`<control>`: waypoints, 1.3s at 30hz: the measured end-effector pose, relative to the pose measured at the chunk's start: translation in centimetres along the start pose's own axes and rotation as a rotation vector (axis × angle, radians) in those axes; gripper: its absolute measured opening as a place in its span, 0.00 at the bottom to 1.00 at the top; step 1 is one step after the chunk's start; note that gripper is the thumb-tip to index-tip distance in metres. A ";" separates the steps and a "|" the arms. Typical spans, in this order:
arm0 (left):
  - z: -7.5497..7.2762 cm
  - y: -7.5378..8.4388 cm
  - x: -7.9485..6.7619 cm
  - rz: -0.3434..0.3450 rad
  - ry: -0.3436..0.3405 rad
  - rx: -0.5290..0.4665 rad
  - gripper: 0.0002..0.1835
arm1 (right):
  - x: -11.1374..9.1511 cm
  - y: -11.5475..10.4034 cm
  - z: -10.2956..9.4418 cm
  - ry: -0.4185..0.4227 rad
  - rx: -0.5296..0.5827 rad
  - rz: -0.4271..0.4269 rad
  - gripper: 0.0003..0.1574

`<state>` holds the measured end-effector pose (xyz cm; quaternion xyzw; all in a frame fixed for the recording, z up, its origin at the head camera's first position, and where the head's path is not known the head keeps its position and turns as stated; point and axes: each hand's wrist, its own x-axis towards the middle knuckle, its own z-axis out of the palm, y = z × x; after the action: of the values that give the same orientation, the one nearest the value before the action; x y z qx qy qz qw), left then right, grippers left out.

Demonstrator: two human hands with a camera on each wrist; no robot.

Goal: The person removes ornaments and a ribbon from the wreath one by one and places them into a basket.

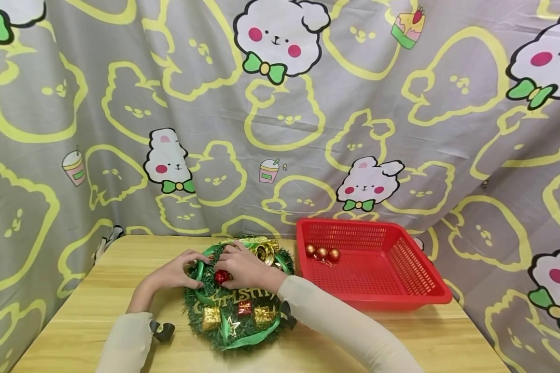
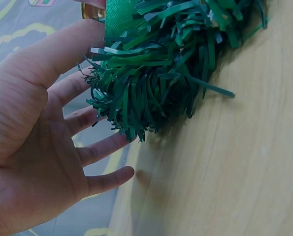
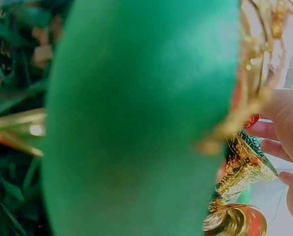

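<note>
Gold letters (image 1: 250, 295), "rist" readable, on green wreath (image 1: 243, 329)

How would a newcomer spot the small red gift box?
In the head view, the green wreath lies on the wooden table, left of the red basket. Below the wreath's gold lettering, the red gift box sits between two gold parcels. Its red colour sets it apart from both.
</note>
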<state>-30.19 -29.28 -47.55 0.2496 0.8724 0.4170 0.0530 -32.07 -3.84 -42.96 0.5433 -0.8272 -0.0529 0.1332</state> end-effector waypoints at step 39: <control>0.0 0.2 0.0 0.005 0.003 -0.011 0.30 | -3.2 0.4 -5.0 0.069 0.249 0.022 0.22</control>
<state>-30.09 -29.22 -47.39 0.2507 0.8695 0.4222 0.0522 -29.84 -0.43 -38.60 0.5479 -0.8282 0.0706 0.0936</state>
